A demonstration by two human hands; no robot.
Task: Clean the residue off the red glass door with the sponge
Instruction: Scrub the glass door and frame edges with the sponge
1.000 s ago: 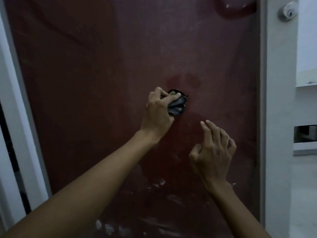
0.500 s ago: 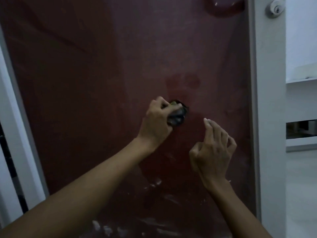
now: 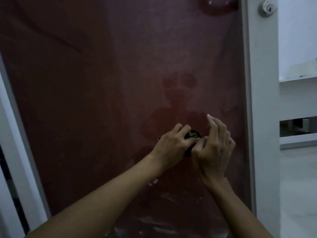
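The red glass door (image 3: 120,83) fills most of the view, hazy with a dull film. Darker wiped patches (image 3: 176,107) run down its middle. White residue flecks (image 3: 154,182) and smears (image 3: 140,227) sit low on the glass. My left hand (image 3: 171,146) grips a dark sponge (image 3: 194,134) and presses it against the glass below the wiped patches. My right hand (image 3: 212,148) is right beside it, fingers loosely bent and raised, its thumb touching the sponge's right edge. Most of the sponge is hidden by both hands.
A grey door frame (image 3: 264,117) runs down the right side with a round metal lock cylinder (image 3: 267,6) near its top. White shelves (image 3: 298,78) lie beyond it. A white frame (image 3: 15,152) borders the door on the left.
My left hand has slid the sponge down and to the right across the glass. My right hand has closed in from the right until it meets the sponge.
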